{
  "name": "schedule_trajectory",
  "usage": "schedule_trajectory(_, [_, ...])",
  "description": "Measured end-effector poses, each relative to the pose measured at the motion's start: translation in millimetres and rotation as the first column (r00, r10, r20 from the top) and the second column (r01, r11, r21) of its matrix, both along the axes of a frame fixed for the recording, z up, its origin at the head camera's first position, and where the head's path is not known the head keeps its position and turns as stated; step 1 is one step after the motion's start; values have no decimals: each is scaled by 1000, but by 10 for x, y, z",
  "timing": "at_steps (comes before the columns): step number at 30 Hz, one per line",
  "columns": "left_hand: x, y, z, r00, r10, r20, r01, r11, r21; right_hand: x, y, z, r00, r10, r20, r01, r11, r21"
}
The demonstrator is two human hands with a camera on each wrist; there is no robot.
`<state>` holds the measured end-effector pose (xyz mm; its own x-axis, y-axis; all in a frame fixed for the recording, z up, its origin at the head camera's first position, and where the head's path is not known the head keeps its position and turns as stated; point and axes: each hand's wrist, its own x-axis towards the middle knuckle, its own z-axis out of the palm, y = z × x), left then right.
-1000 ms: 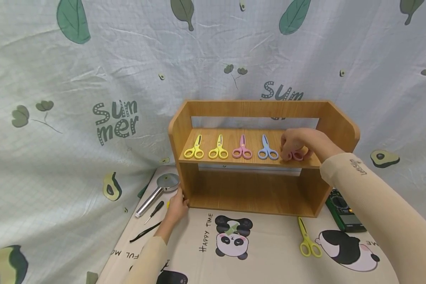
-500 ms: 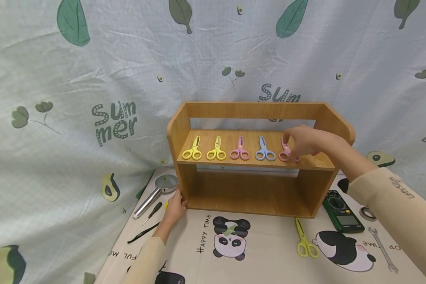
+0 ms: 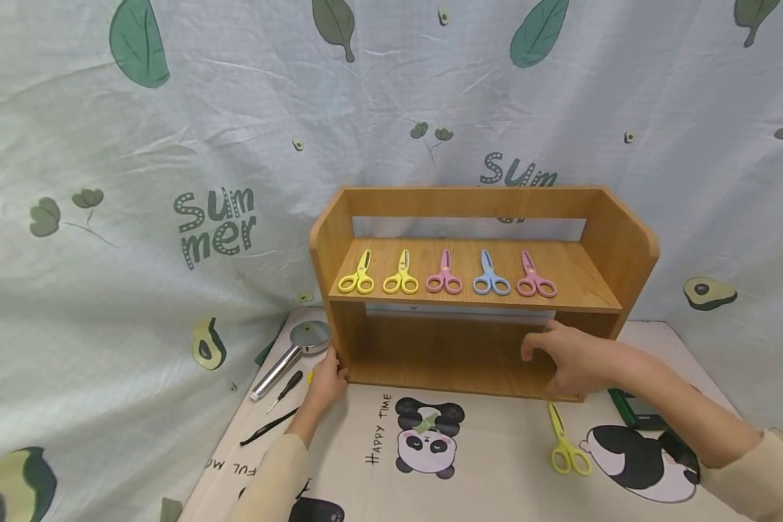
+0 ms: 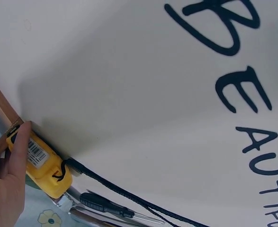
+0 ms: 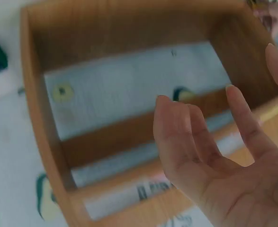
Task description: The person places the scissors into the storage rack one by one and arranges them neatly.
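My left hand [image 3: 326, 380] holds the lower left front corner of a small wooden shelf [image 3: 470, 302], thumb and fingers on either side of its side panel. In the left wrist view, its fingers lie beside a yellow case [image 4: 46, 168] with a barcode label and a black cord. My right hand [image 3: 577, 359] hovers before the right end of the lower compartment, fingers loosely bent, holding nothing. On the upper board lie two yellow scissors [image 3: 401, 279], pink scissors [image 3: 444, 279], blue scissors [image 3: 491, 281] and more pink scissors [image 3: 535, 283] in a row.
Yellow scissors [image 3: 568, 453] lie on the table in front of the shelf, below my right hand. Left of the shelf are a magnifying glass [image 3: 280, 373], a screwdriver [image 3: 289, 386] and a black cord. A green multimeter [image 3: 636, 413] is partly hidden by my right arm.
My right hand has let go of the rightmost pink scissors, lifted off the upper board, and come down in front of the lower compartment. My left hand stays at the shelf's corner.
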<state>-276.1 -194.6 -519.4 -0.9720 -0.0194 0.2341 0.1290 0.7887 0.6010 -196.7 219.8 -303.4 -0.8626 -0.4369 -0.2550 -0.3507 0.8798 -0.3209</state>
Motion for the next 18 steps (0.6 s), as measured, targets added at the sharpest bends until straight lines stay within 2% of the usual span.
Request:
schedule_trajectory(9, [-6, 25, -36, 1000, -5, -17, 6, 1000, 14, 122, 183, -729, 982, -98, 159, 103, 994, -23])
schedule_trajectory(18, [-13, 9, -25, 1000, -6, -8, 7, 1000, 21, 179, 315, -1421, 951, -187, 248, 196, 981, -14])
